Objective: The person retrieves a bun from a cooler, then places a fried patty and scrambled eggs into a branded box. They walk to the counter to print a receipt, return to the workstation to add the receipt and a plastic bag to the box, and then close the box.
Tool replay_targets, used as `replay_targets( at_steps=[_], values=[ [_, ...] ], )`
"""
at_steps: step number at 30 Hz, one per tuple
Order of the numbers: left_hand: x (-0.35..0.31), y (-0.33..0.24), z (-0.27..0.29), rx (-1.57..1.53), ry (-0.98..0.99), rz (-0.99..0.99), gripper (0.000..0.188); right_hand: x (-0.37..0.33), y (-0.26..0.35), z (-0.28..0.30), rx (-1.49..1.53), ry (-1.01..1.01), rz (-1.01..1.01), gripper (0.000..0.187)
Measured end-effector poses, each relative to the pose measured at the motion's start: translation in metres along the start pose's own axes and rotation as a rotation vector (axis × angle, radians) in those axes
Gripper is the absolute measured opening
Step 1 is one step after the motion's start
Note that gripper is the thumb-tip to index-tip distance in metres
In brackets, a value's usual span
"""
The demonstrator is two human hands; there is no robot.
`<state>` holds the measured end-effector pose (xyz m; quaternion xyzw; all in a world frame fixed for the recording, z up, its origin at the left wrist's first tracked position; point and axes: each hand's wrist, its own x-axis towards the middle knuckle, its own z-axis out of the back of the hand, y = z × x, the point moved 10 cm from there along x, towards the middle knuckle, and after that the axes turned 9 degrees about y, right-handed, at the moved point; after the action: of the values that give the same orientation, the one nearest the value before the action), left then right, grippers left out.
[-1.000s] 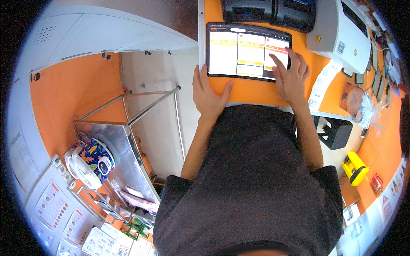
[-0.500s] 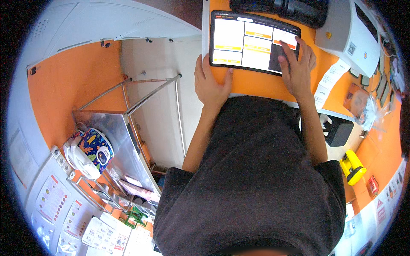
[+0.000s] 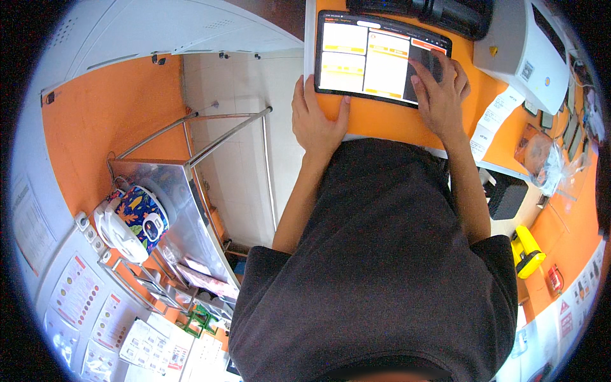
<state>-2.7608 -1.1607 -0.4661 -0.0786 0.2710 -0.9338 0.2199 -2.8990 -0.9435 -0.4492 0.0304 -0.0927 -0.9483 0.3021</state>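
A tablet (image 3: 382, 60) with a lit screen of white and yellow panels lies on the orange counter (image 3: 372, 121) in front of me. My left hand (image 3: 320, 124) rests at the counter's near left edge, fingers apart, beside the tablet's lower left corner and holding nothing. Over the right part of the screen is my right hand (image 3: 442, 95), its fingers spread and bent, with the index finger at or just above the glass. Whether that fingertip touches the screen I cannot tell. Nothing is held in this hand.
A white printer-like machine (image 3: 525, 57) stands right of the tablet, with a long paper receipt (image 3: 498, 118) by it. Beyond the tablet sits a black device (image 3: 439, 14). Plastic bags (image 3: 550, 162) lie farther right. At left is a metal table (image 3: 172, 181) with a patterned cooker (image 3: 140, 219).
The panels on the tablet screen have changed layout, and a dark area now fills more of its right column. My right index finger has moved slightly down and left. My left hand stays put.
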Motion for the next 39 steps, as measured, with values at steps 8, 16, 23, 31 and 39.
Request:
replay_targets(
  at_steps=[8, 16, 23, 31, 39],
  values=[
    [-0.001, 0.001, -0.001, -0.013, 0.021, 0.018, 0.076, 0.002, -0.004, -0.001, 0.021, -0.032, 0.003, 0.034],
    [0.0, 0.0, -0.002, 0.03, 0.015, -0.002, 0.077, 0.002, -0.002, 0.002, 0.024, -0.027, 0.005, 0.036],
    [0.0, 0.001, -0.002, 0.021, 0.011, 0.005, 0.075, -0.002, 0.002, 0.004, -0.012, -0.03, -0.011, 0.033],
    [0.0, 0.002, -0.002, 0.011, 0.007, 0.013, 0.074, -0.022, 0.021, 0.003, 0.032, 0.041, 0.054, 0.031],
    [-0.001, 0.001, -0.002, 0.019, 0.01, 0.006, 0.075, -0.037, 0.031, 0.006, 0.092, 0.054, 0.053, 0.031]
  ],
)
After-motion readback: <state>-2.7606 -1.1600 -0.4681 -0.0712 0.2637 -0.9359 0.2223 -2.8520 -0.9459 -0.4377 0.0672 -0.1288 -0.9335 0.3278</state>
